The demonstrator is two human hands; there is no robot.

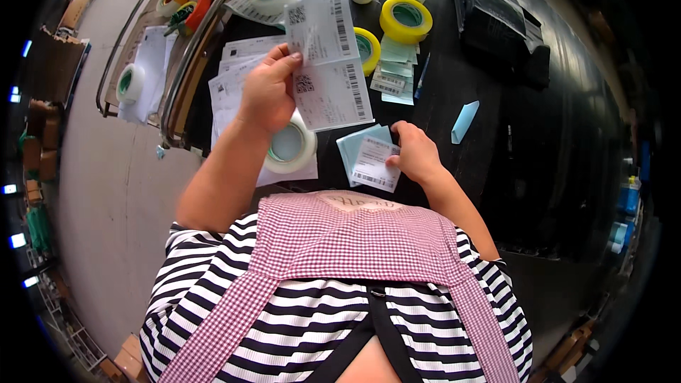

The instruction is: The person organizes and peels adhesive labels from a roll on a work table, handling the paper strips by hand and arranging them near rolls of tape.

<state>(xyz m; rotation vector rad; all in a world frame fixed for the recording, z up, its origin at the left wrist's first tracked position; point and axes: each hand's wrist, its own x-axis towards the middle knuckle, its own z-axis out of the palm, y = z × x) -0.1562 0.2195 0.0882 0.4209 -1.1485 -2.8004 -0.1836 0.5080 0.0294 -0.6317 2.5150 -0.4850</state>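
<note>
My left hand (271, 89) is closed on a white sheet of shipping labels (330, 64) with square codes and barcodes, held up over the black table. My right hand (417, 150) is at the near side of the table, its thumb and fingers pinching the right edge of a small white barcode slip (376, 163). That slip lies over several light blue papers (349, 143). Just below my left hand, a large roll of clear tape (306, 150) rests on more white label sheets (230, 92), partly hidden by the hand and the held sheet.
Yellow tape rolls (406, 20) stand beyond the held sheet, near pale green barcode slips (397, 69) and a blue pen (423, 76). Black plastic bags (500, 25) lie at the back right. A folded blue paper (465, 121) is right of my hand. A metal-railed cart (177, 92) adjoins the left.
</note>
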